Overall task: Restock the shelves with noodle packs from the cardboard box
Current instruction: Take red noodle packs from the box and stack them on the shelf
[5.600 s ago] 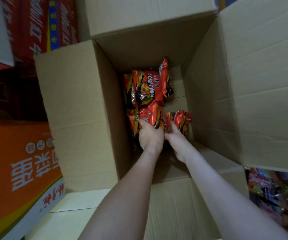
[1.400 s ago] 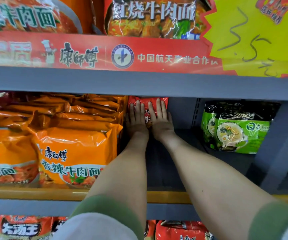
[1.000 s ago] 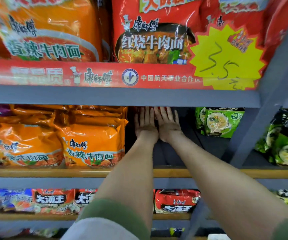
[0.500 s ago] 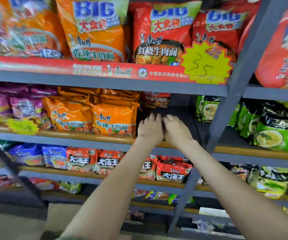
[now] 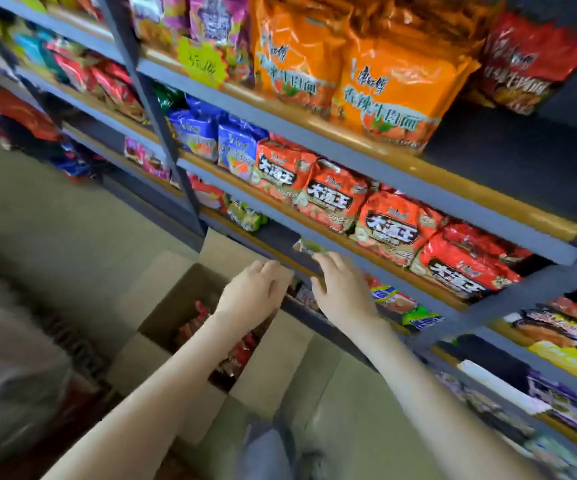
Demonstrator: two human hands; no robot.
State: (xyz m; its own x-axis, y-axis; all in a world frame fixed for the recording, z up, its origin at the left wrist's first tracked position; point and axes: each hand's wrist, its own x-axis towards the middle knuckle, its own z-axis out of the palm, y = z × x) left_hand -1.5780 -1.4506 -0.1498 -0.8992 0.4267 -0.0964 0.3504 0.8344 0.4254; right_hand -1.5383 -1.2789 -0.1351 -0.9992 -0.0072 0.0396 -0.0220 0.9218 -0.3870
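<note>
The open cardboard box (image 5: 162, 289) stands on the floor below the shelves, with red noodle packs (image 5: 235, 355) inside. My left hand (image 5: 252, 296) hangs above the box with loosely curled fingers and holds nothing. My right hand (image 5: 342, 292) is beside it, in front of a lower shelf edge (image 5: 349, 251), fingers relaxed and empty. The frame is blurred by motion. Red noodle packs (image 5: 391, 230) line the shelf above my hands. An orange pack (image 5: 391, 95) stands one shelf higher, with a bare gap (image 5: 509, 168) to its right.
A grey upright post (image 5: 155, 112) divides the shelving. Blue packs (image 5: 217, 136) sit left of the red ones. Mixed snack packs (image 5: 557, 323) fill the lower right shelves. Tiled floor (image 5: 37, 220) lies left of the box. A blurred grey object (image 5: 10, 393) is at lower left.
My hands have left the middle shelf and dropped toward the box. The view has swung down and left, so the box is in sight again.
</note>
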